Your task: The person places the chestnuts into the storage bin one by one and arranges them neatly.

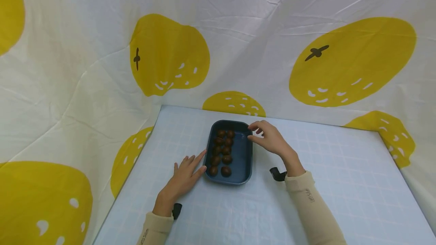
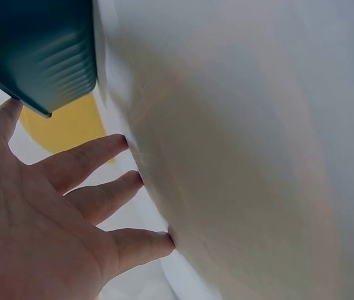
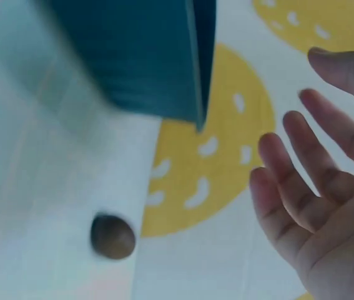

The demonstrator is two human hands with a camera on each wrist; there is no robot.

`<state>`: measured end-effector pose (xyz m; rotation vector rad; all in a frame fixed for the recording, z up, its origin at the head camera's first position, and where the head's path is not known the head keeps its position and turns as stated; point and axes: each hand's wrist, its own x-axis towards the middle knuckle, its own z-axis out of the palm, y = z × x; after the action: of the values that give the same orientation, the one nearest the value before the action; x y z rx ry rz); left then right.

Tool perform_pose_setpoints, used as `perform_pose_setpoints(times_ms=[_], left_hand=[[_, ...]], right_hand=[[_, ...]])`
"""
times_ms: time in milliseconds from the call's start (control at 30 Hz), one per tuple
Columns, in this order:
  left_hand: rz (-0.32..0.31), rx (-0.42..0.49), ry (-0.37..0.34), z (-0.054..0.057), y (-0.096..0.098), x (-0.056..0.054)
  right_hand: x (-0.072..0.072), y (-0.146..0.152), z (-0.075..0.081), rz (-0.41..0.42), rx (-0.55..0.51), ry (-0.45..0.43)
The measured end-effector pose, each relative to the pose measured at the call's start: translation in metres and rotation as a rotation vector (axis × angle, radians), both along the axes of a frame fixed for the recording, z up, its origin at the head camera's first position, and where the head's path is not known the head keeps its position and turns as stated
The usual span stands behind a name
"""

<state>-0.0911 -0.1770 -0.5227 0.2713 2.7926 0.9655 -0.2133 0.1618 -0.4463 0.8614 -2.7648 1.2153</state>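
A dark blue tray (image 1: 243, 158) stands on the table, with two rows of shiny brown chestnuts (image 1: 226, 159) along its left half. My left hand (image 1: 184, 177) rests at the tray's left side, fingers spread. In the left wrist view a finger of the left hand (image 2: 45, 212) touches the tray rim (image 2: 70, 103), while other fingertips rest on the table. Near the tray's far right corner hovers my right hand (image 1: 270, 138), fingers loosely bent and holding nothing. One loose chestnut (image 3: 112, 237) lies on the table outside the tray in the right wrist view; the head view does not show it.
The tabletop (image 1: 344, 184) has a pale blue checked cover. White cloth with large yellow fruit prints (image 1: 354, 63) hangs behind and to the left of it. Black wrist straps (image 1: 278, 174) sit by both sleeves.
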Motion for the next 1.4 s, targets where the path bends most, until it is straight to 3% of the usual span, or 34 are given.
perform_pose_setpoints(times_ms=[200, 667, 1267, 1400], left_hand=[[0.003, 0.001, 0.000, 0.000, 0.000, 0.000], [-0.001, 0.003, 0.000, -0.001, 0.000, 0.000], [-0.002, 0.010, 0.017, -0.002, -0.001, -0.001], [0.000, 0.016, 0.014, -0.002, 0.000, -0.001]], right_hand=[[-0.006, 0.019, -0.011, -0.131, -0.001, 0.021], [-0.019, 0.042, -0.039, -0.309, -0.064, -0.019], [-0.034, 0.054, -0.070, -0.423, 0.014, -0.131], [-0.039, 0.056, -0.077, -0.450, 0.036, -0.203]])
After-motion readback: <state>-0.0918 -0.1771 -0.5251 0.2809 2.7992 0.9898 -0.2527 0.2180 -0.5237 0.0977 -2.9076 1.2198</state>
